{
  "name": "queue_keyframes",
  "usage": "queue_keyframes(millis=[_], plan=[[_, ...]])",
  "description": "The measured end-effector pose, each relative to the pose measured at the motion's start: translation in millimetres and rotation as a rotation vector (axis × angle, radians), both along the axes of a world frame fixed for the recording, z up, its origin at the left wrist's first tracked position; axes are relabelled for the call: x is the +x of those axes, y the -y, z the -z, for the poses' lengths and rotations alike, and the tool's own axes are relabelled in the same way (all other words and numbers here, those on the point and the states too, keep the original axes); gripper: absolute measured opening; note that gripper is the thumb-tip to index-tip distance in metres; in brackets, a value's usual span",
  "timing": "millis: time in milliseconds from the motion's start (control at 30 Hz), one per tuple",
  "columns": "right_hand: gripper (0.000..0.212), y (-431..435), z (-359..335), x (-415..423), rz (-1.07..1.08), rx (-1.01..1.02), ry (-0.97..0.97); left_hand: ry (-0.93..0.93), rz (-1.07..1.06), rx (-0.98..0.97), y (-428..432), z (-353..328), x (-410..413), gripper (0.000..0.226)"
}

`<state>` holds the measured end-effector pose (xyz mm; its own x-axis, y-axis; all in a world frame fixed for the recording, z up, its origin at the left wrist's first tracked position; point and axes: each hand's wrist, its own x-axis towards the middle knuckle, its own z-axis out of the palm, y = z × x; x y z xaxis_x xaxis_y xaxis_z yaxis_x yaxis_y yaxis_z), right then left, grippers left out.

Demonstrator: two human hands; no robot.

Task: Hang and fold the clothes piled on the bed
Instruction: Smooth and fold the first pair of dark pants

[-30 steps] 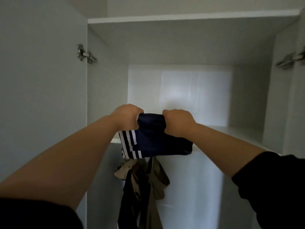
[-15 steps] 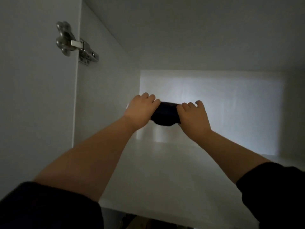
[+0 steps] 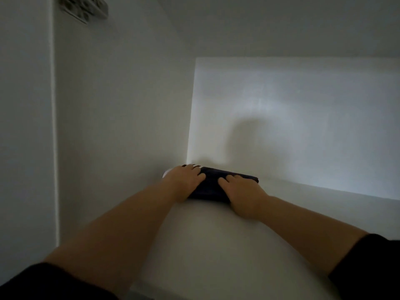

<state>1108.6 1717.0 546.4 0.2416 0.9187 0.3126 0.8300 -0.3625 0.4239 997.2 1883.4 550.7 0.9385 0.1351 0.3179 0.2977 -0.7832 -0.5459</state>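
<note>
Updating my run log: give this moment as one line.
phase: shelving | item: folded navy garment, on wardrobe shelf near back-left corner | left hand: flat on item | right hand: flat on item

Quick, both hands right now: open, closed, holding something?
Left hand: open, fingers flat on the folded dark garment.
Right hand: open, pressing the same garment.

No text, label, brand, number or sign can be read anywhere, neither on the dark folded garment (image 3: 213, 185) nor on the white shelf (image 3: 216, 245).
</note>
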Motion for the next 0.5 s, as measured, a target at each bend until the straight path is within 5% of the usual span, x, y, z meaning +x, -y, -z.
queue_keyframes(millis=[233,500], plan=[[0.061,-40.5,7.2,34.5,0.115,0.032,-0.208,0.207,-0.101,-0.309,-32.1,25.2,2.8,0.067],[0.052,-82.6,16.1,51.0,0.22,0.11,-0.234,0.21,-0.143,-0.44,-44.9,32.9,8.1,0.063]])
